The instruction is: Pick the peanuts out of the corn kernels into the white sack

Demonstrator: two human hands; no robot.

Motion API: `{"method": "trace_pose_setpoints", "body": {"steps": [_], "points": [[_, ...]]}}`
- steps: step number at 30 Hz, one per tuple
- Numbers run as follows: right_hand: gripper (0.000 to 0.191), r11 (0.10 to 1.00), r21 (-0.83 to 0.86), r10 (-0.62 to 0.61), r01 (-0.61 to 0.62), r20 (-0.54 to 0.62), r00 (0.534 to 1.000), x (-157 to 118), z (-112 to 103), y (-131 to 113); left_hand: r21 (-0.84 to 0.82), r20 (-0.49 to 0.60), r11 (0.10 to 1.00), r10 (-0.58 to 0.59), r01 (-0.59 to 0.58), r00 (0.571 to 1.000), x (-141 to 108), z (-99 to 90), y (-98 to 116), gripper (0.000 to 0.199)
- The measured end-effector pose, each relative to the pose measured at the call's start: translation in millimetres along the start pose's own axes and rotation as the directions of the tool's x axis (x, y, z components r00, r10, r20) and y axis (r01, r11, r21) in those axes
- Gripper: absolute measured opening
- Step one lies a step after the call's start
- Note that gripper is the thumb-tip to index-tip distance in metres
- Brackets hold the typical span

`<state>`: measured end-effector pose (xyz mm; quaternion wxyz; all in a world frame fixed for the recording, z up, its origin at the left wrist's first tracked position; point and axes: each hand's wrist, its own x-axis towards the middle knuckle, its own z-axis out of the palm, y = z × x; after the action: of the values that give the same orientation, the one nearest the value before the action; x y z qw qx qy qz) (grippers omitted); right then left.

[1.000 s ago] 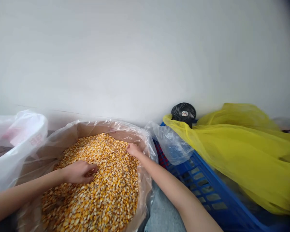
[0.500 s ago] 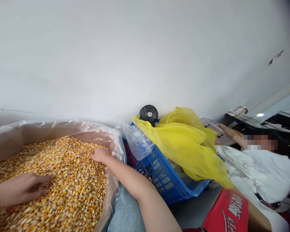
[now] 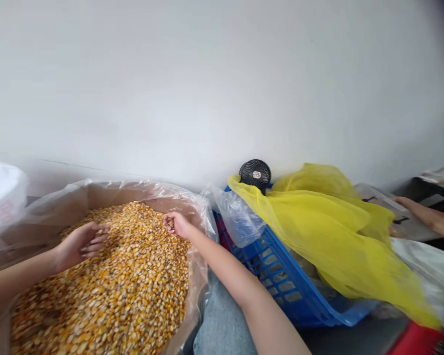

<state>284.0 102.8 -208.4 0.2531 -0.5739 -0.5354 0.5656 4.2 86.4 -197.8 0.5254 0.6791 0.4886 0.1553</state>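
Observation:
A large box lined with clear plastic point(image 3: 203, 207) holds a heap of yellow corn kernels point(image 3: 126, 286). Over the left part of the heap is my left hand point(image 3: 83, 244), palm turned inward, its fingers slightly bent and apart with nothing visible in them. My right hand point(image 3: 176, 224) is at the back right of the heap, close to the plastic liner. Its fingers are curled in, and whatever they hold is too small to make out.
Right of the box stands a blue basket point(image 3: 299, 296) with yellow mesh cloth point(image 3: 318, 222) over it and a small black fan point(image 3: 255, 174) at its back. Another person's arm point(image 3: 425, 217) reaches in at the right. A white sack point(image 3: 3, 192) is at the left.
The view has swung left, bringing the white sack in. My left hand has lifted from the kernels and turned its palm inward. My right hand has risen, its fingers now curled in view.

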Motion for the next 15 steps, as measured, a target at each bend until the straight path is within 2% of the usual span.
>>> {"method": "trace_pose_setpoints", "body": {"steps": [1, 3, 5, 7, 10, 12, 15], "points": [[0.025, 0.999, 0.043, -0.016, 0.015, 0.019, 1.000, 0, 0, -1, -0.231, 0.044, 0.972, -0.034, 0.043, 0.998, 1, -0.2, 2, 0.020], [0.031, 0.995, 0.101, -0.034, 0.029, 0.049, 0.998, -1, 0, -1, -0.579, 0.113, 0.806, -0.070, 0.123, 0.991, 3, -0.7, 3, 0.018], [0.037, 0.992, 0.120, -0.039, 0.029, 0.085, 0.996, -3, 2, 1, -0.714, 0.138, 0.678, -0.109, 0.175, 0.985, 7, -1.2, -2, 0.027], [0.042, 0.994, 0.110, -0.035, 0.020, 0.129, 0.991, -5, 4, 3, -0.732, 0.152, 0.642, -0.172, 0.227, 0.973, 9, -1.8, -8, 0.037], [0.042, 0.998, 0.056, -0.014, 0.004, 0.193, 0.981, -9, 8, 7, -0.655, 0.172, 0.694, -0.248, 0.298, 0.954, 10, -2.1, -15, 0.045], [0.042, 1.000, 0.014, -0.003, 0.000, 0.204, 0.979, -11, 10, 8, -0.593, 0.167, 0.750, -0.241, 0.293, 0.956, 8, -2.0, -15, 0.043], [0.036, 0.999, -0.051, 0.017, -0.007, 0.184, 0.983, -15, 16, 12, -0.439, 0.142, 0.874, -0.160, 0.207, 0.977, 2, -2.3, -6, 0.034]]}}
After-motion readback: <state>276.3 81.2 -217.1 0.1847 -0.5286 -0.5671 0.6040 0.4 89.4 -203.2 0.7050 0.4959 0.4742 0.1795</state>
